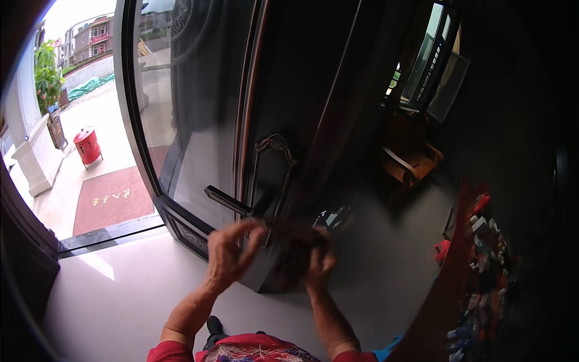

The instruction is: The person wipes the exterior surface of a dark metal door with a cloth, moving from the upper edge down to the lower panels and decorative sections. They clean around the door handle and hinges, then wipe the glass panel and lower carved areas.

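Note:
In front of the dark door (304, 78), both my hands are raised at the height of its lever handle (228, 201). Between them hangs a dark brown, limp-looking piece, seemingly a cloth (294, 256), smeared by motion. My left hand (232, 250) is closed, thumb and forefinger meeting at the cloth's left corner just below the lever. On the other side, my right hand (319, 258) is closed with curled fingers round the right edge of the cloth. An ornate frame (275, 143) decorates the door around its handle.
A glass panel (199, 120) adjoins the door on the left. Outside the doorway lie a red mat (114, 199), a red bucket on legs (87, 146) and a potted plant (48, 78). Rightward stand a wooden chair (410, 160) and a rack of shoes (485, 265).

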Motion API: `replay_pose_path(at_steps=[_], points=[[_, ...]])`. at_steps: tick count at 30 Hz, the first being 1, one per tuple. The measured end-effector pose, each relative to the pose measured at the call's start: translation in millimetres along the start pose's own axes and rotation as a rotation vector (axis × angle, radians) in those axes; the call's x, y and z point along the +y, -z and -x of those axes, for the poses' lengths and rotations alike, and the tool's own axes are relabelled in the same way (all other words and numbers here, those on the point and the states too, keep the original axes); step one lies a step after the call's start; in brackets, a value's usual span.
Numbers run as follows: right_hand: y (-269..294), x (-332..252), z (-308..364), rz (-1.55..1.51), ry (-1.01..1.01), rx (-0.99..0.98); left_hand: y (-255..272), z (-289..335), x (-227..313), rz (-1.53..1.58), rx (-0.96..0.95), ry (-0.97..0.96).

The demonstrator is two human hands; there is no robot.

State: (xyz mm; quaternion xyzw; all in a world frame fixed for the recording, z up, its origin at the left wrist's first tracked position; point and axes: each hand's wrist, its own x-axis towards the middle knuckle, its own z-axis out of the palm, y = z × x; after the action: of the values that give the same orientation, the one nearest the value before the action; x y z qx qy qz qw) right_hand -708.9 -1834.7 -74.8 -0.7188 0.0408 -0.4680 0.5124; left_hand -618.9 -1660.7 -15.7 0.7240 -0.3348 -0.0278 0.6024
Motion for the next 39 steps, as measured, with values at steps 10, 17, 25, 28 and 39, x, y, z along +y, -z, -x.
replay_pose_path(at_steps=[10,17,25,28,39], points=[[-55.9,-54.0,-154.7,0.874,0.839,0.195,-41.8,-67.8,-32.5,-0.722,0.34,-0.427],[-31.6,35.2,-83.4,0.724,0.826,0.059,-31.3,-59.7,-28.5,-0.867,0.175,-0.508],[-62.2,-85.9,-148.1,0.856,1.164,-0.011,-21.7,-59.1,-54.8,-0.82,0.188,-0.567],[-73.2,-93.7,-189.1,1.075,1.273,-0.185,-19.5,-57.6,-52.8,-0.797,0.179,-0.617],[-103.6,-225.0,-317.4,1.21,1.335,0.661,-12.6,-58.5,-58.8,-0.784,0.131,-0.677]])
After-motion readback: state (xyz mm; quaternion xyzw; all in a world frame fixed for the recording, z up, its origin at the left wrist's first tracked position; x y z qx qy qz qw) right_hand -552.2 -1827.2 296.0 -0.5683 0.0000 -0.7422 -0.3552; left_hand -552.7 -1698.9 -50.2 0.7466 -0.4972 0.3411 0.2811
